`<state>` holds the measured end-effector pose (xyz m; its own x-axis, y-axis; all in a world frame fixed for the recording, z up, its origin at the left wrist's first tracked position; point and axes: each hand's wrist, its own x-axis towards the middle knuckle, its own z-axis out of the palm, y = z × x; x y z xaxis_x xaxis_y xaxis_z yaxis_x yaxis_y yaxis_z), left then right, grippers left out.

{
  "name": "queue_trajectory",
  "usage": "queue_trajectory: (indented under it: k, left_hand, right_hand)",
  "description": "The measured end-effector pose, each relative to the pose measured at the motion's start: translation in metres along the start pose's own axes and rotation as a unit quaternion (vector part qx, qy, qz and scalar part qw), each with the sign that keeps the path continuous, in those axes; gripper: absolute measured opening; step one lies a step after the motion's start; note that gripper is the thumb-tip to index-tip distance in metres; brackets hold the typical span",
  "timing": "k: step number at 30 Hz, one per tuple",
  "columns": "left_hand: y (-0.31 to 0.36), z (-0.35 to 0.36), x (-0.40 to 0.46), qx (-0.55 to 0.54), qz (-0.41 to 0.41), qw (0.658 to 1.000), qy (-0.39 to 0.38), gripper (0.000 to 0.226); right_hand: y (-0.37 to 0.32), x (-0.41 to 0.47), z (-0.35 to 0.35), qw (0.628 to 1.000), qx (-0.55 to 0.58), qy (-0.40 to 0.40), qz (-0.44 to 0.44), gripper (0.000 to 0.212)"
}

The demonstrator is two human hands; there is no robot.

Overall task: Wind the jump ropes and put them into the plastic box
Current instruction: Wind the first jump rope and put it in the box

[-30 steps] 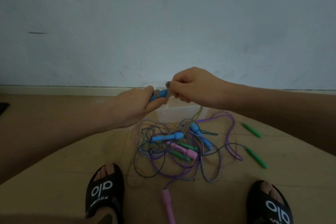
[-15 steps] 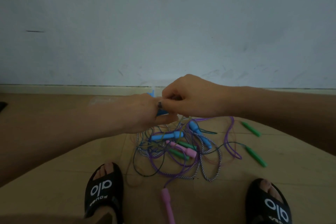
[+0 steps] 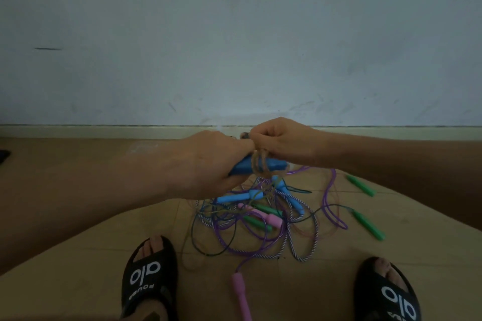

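Observation:
My left hand [image 3: 208, 161] grips a pair of blue handles [image 3: 245, 165] held level above the floor. A tan cord [image 3: 258, 163] is looped several times round them. My right hand [image 3: 284, 142] pinches that cord just above the handles, touching my left hand. Below lies a tangle of jump ropes [image 3: 263, 219] on the floor: blue handles [image 3: 234, 197], pink handles [image 3: 271, 217], green handles [image 3: 365, 220], with purple, dark and striped cords crossing one another. One pink handle [image 3: 241, 294] lies apart near my feet. The plastic box shows only as a faint clear shape behind my hands.
Two black slides hold my feet, the left foot [image 3: 150, 276] and the right foot [image 3: 386, 292], flanking the pile. A pale wall with a skirting board [image 3: 104, 131] stands close ahead. Another green handle [image 3: 361, 185] lies at the right. A dark object [image 3: 4, 155] sits at the far left edge.
My hands dropped lower and then rose a little. The right hand has carried the tan cord round the blue handles, and more loops now show on them.

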<state>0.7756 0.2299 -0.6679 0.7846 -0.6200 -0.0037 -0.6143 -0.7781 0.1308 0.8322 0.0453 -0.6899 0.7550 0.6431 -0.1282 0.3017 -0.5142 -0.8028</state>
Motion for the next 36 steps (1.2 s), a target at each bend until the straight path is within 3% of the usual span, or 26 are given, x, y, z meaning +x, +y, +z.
queue_trajectory:
  k: [3,6,9,11,13,17,23,26,30,36]
  left_hand:
    - [0.004,0.001,0.001,-0.041,-0.004,0.998,0.046,0.008]
    - [-0.004,0.004,-0.001,-0.07,-0.046,0.99,0.113,0.023]
    - [-0.001,0.007,0.001,-0.099,-0.073,0.983,0.135,0.019]
    - [0.001,0.006,0.007,-0.121,-0.119,0.975,0.141,0.018]
    - [-0.007,0.005,0.013,-0.13,-0.193,0.963,0.139,0.021]
    - [-0.026,0.018,0.014,-0.052,-0.254,0.964,0.06,0.02]
    - [-0.023,0.03,-0.001,0.078,-0.232,0.967,-0.073,0.011]
    - [-0.016,0.03,-0.004,0.126,-0.191,0.969,-0.092,0.019]
    - [-0.009,0.02,0.003,0.104,-0.166,0.979,-0.055,0.017]
    - [0.005,0.006,0.006,0.101,-0.076,0.992,-0.005,0.015]
  right_hand:
    - [0.012,0.0,0.011,0.998,0.057,0.031,0.015,0.03]
    - [0.015,0.002,0.016,0.986,0.074,0.139,0.047,0.034]
    - [0.017,0.004,0.031,0.981,0.081,0.163,0.066,0.041]
    - [0.013,0.003,0.045,0.961,0.164,0.206,0.086,0.049]
    - [0.005,-0.003,0.055,0.958,0.138,0.238,0.081,0.053]
    - [-0.012,-0.016,0.065,0.983,-0.121,0.13,0.037,0.032]
    - [-0.033,-0.012,0.044,0.94,-0.323,0.064,-0.088,0.038]
    - [-0.046,-0.006,0.026,0.944,-0.307,0.072,-0.101,0.042]
    - [-0.038,0.013,0.0,0.963,-0.23,0.106,-0.094,0.051]
    - [-0.023,0.019,-0.005,0.993,-0.081,0.05,-0.072,0.051]
